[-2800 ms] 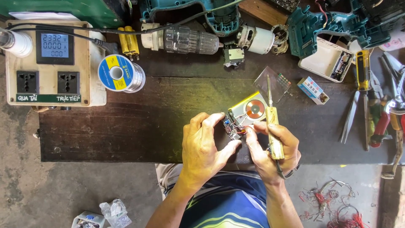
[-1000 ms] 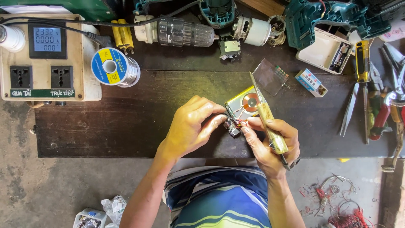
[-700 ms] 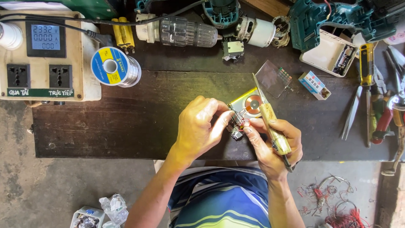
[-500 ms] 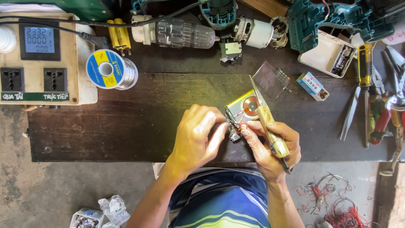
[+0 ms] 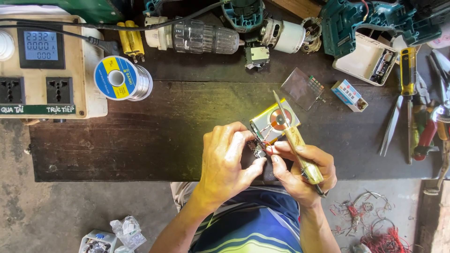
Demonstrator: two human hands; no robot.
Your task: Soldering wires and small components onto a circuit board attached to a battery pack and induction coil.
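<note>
small circuit board (image 5: 256, 148) sits at the near edge of the dark wooden workbench (image 5: 140, 140), pinched between the fingertips of both our hands and joined by thin wires to the yellow-wrapped flat battery pack (image 5: 274, 122) lying just behind it. our left hand (image 5: 227, 164) curls over the board from the left, thumb and forefinger closed on it; our right hand (image 5: 302, 171) pinches the board's right side with thumb and forefinger while the remaining fingers clamp a yellow-handled soldering iron (image 5: 296, 143) across the palm, tip pointing away over the pack. we judge the step in hand to be positioning or inspecting the board and its leads, with the iron parked and not applied. the next move appears to call for steadying the board with the left hand alone and rotating the iron so its tip can reach a joint; care is needed, since the tip lies close above the pack. open room lies to the left of the hands, where the bench top is bare up to the solder spool (image 5: 119, 78) and the power meter box (image 5: 42, 65). to the right, tweezers (image 5: 390, 129) and a screwdriver (image 5: 408, 79) crowd the edge. the bench edge runs directly beneath our wrists, so a dropped part could fall to the floor.
</note>
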